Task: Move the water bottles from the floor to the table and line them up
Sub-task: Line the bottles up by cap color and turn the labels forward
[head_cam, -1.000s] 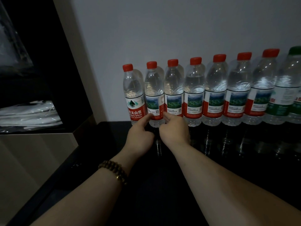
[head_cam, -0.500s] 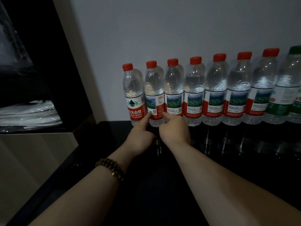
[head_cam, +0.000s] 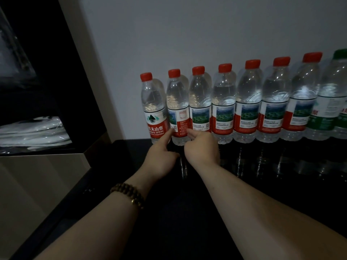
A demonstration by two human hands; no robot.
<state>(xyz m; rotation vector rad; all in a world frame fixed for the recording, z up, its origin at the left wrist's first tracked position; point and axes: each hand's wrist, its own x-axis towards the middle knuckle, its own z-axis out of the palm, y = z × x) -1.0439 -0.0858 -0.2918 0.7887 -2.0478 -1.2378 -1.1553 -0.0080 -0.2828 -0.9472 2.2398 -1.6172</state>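
A row of several clear water bottles with red caps stands upright on the glossy black table (head_cam: pixel 272 184), backed against the white wall. At the far right stands a green-capped bottle (head_cam: pixel 331 94). My left hand (head_cam: pixel 159 158) points its index finger onto the lower left of the second bottle (head_cam: pixel 178 102), right beside the leftmost bottle (head_cam: pixel 153 102). My right hand (head_cam: pixel 202 147) touches the same bottle's lower right with its index fingertip; its other fingers are curled. Neither hand wraps the bottle.
A dark open cabinet (head_cam: pixel 47 72) stands at the left, with folded white items in plastic (head_cam: pixel 33 132) on its shelf. Its beige side panel (head_cam: pixel 80 53) meets the table's left end. A bead bracelet (head_cam: pixel 129 194) is on my left wrist.
The second bottle has turned a little on the spot, so its label now shows a different face. Both hands stay almost where they were, fingertips on it.
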